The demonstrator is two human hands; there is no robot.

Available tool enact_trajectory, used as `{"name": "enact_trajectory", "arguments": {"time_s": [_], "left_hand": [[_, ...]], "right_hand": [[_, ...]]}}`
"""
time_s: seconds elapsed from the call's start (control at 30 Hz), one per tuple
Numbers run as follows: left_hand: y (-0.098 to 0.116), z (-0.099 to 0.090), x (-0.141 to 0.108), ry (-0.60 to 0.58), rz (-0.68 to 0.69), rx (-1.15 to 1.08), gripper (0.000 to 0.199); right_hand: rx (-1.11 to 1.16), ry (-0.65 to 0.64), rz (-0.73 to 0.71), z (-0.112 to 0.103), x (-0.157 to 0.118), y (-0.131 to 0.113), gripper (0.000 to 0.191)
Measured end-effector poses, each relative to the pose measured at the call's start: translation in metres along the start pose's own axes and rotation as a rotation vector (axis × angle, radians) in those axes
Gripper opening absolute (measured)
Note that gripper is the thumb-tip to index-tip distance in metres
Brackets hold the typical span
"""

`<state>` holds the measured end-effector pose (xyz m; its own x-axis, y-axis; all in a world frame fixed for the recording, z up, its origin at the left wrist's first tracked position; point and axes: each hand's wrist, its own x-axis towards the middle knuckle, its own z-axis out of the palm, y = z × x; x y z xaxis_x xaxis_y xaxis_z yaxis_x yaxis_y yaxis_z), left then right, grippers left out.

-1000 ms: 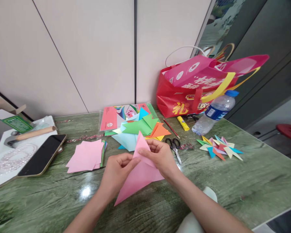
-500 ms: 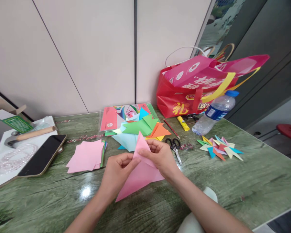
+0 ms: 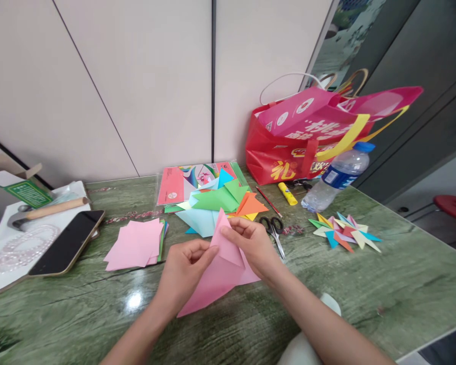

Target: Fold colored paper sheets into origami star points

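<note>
The left hand [image 3: 188, 266] pinches the left edge of the pink paper [image 3: 216, 281] between thumb and bent fingers. The right hand [image 3: 253, 243] grips its upper right side, thumb on the near face, fingers curled behind. Since the frame half a second ago, the right thumb has slid a little up toward the tip, uncovering more of the folded flap's edge, and the near left corner has swung slightly outward.

The paper is between the hands over the near middle of the table [image 3: 403, 284]; whether its lower edge touches the top, I cannot tell. Its narrow tip points away from the person, and its long axis slants from the near left corner up to that tip.

In this view the tip overlaps the folded pieces [image 3: 220, 197], heaped partly over a packet [image 3: 171, 185]. The scissors [image 3: 275, 235] lie just beside the right hand, with the pencil [image 3: 269, 202] and glue stick [image 3: 288, 193] beyond. Left of the left hand are the pink squares [image 3: 135, 243], then the phone [image 3: 68, 243], hammer [image 3: 57, 208] and beads [image 3: 7, 261]. Farther right are the paper star [image 3: 344, 230], tilted bottle [image 3: 338, 175] and red bag [image 3: 262, 152].
</note>
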<state>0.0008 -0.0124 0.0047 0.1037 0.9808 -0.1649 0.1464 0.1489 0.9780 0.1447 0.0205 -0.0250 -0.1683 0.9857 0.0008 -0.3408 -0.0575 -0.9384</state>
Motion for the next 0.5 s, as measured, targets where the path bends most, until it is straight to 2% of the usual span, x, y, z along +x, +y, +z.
{"name": "enact_trajectory", "arguments": {"time_s": [0.17,0.5], "left_hand": [[-0.0022,0.0006,0.0004,-0.037,0.016,0.039,0.021],[-0.0045,0.0018,0.0014,-0.028,0.027,0.088,0.02]], "right_hand": [[0.055,0.017,0.023,-0.0028,0.0018,0.0008,0.027],[0.109,0.057,0.043,-0.0035,0.0014,0.0016,0.03]]}}
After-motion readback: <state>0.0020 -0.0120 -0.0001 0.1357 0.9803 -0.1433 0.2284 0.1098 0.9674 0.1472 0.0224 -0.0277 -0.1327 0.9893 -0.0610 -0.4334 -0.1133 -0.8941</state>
